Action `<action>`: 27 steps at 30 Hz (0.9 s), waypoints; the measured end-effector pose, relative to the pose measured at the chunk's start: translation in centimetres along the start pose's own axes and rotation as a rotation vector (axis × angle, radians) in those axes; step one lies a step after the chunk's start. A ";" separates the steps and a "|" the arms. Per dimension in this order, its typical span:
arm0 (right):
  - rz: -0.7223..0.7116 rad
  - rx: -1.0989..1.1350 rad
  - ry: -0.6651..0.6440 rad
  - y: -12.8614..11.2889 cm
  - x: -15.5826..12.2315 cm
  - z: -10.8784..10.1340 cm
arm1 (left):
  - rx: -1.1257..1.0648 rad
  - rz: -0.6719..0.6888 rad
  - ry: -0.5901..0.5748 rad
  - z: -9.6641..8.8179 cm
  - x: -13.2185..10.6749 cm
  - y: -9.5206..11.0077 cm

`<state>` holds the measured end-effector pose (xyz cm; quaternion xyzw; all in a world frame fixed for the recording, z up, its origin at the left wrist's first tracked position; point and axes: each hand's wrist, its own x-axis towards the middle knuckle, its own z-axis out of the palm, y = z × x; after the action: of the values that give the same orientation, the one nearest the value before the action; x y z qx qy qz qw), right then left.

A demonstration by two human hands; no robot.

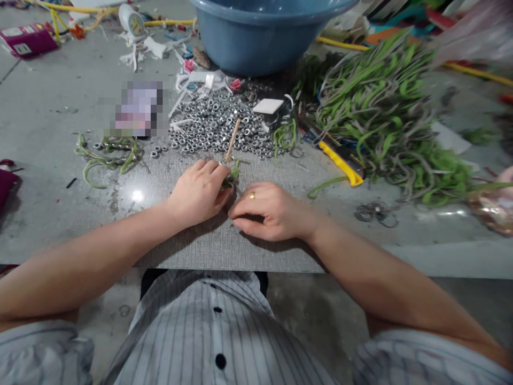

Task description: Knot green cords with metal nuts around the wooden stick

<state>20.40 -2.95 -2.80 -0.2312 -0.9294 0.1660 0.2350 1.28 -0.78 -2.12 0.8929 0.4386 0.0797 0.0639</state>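
My left hand [200, 190] is closed on a small bundle of green cord [235, 170], most of it hidden under the fingers. Close beside it, my right hand [270, 211], with a gold ring on one finger, has its fingertips drawn together low over the table. Whatever those fingertips hold, if anything, is hidden. Just beyond my hands lies a heap of metal nuts [212, 120], and a thin wooden stick [233, 140] rests at its near edge. To the left is a bracelet-like piece of green cord strung with nuts [120, 152].
A blue basin [256, 40] stands behind the nuts. On the right, a yellow utility knife [340, 163] lies against a large pile of green and grey cords [380, 107]. A blurred-out phone-like object [138, 109] is at left, and a white square piece [267, 106] sits on the nuts.
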 end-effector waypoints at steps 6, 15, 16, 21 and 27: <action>0.346 -0.220 0.234 1.4 0.0 0.4 | 0.004 0.054 0.081 0.7 -0.3 -0.2; 0.430 -0.362 -0.010 1.9 0.0 0.9 | -0.034 0.017 0.069 1.0 -0.3 -0.2; 0.448 -0.381 -0.031 1.7 0.1 0.9 | -0.036 0.009 0.064 0.9 -0.3 -0.2; 0.511 -0.449 -0.094 1.1 0.0 1.3 | -0.013 -0.026 -0.021 0.7 -0.3 -0.1; 0.584 -0.559 -0.051 1.2 -0.3 1.9 | 0.100 -0.063 -0.141 0.7 -0.4 0.1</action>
<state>20.10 -2.48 -5.04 -0.5363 -0.8395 -0.0277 0.0831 1.26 -1.13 -2.79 0.8841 0.4643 -0.0074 0.0523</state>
